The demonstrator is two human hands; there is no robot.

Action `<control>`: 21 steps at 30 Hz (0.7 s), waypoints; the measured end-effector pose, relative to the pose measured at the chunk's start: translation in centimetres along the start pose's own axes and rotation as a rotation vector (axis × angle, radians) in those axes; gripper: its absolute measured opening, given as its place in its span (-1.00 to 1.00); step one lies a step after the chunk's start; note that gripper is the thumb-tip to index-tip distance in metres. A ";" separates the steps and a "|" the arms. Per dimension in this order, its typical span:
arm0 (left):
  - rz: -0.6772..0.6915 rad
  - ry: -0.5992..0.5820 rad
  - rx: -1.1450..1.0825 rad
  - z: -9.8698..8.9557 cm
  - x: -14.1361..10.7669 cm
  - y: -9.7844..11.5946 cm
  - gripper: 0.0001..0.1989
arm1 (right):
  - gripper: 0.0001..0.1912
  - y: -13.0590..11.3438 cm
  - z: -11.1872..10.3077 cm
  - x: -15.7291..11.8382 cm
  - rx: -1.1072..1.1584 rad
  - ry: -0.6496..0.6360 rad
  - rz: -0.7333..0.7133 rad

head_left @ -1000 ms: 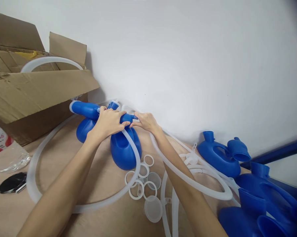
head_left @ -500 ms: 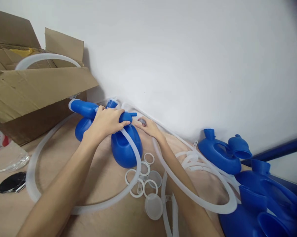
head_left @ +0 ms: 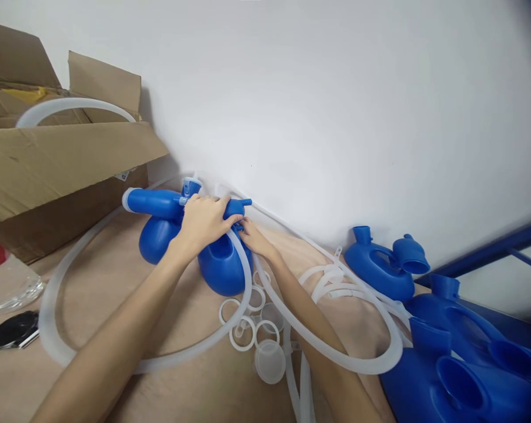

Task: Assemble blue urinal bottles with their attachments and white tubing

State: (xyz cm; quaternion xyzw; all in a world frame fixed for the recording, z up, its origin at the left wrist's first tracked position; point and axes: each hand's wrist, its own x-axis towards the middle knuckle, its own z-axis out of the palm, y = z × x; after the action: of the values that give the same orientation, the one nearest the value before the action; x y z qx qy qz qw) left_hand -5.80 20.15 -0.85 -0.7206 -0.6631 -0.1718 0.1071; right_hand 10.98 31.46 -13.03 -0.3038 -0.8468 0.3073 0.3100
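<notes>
My left hand is closed over the top of a blue plastic urinal bottle, whose thin nozzle sticks out past my fingers. A blue neck with a white cap extends leftward from under this hand, above a second rounded blue body. Below my left thumb runs a white translucent hose. My right hand is closed against the bottle's right side, below the nozzle. A hose length leads out from under it; its end is hidden by the fingers.
Several white rings and caps lie in front of the bottle. Coiled hoses and more blue bottles sit at right, by the wall. An open cardboard box stands at left, near a clear plastic bag and a black round object.
My right hand has moved left and now touches the bottle below the nozzle; a gap lay between them before. My left hand keeps its grip. The view has shifted slightly right.
</notes>
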 end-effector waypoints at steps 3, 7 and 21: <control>0.016 0.005 -0.021 0.3 -0.1 0.7 -0.47 | -0.58 -0.2 -0.3 -0.4 0.006 0.044 -0.037; 0.062 -0.012 -0.035 0.3 -0.2 0.2 -0.44 | -0.62 -1.1 -1.0 -1.2 0.037 0.055 -0.103; -0.023 -0.442 -0.226 -2.6 -2.0 -7.9 0.11 | -0.58 0.2 -2.0 -2.5 0.200 0.122 -0.046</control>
State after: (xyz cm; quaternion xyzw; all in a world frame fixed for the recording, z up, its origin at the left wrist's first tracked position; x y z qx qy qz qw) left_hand -13.99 18.12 0.18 -0.7405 -0.6552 -0.0842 -0.1238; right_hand 14.01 30.50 -12.82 -0.2699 -0.7982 0.3642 0.3967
